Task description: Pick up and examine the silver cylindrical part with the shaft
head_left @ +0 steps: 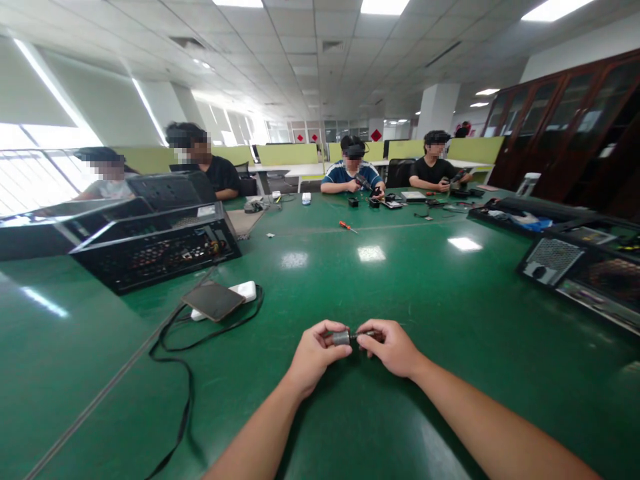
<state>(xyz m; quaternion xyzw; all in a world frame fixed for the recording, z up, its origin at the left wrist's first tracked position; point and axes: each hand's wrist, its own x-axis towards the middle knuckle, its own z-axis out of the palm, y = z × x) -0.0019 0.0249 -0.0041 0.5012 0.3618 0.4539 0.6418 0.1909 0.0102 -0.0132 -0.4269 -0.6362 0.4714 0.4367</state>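
Note:
My left hand [316,352] pinches a small silver metal cylinder [342,339] between thumb and fingers, low over the green table. Facing it, my right hand [393,347] is closed on a thin dark metal piece [367,334], most of it covered by the fingers. A narrow shaft-like end of that piece points at the cylinder's dark end. Whether the two parts touch or are joined I cannot tell.
Left of my hands, a dark flat plate [215,300] lies on a white power strip [245,291] with a black cable [187,393]. Open computer cases stand left [165,250] and right [590,267]. An orange screwdriver [346,227] lies farther back. Several people sit across the table.

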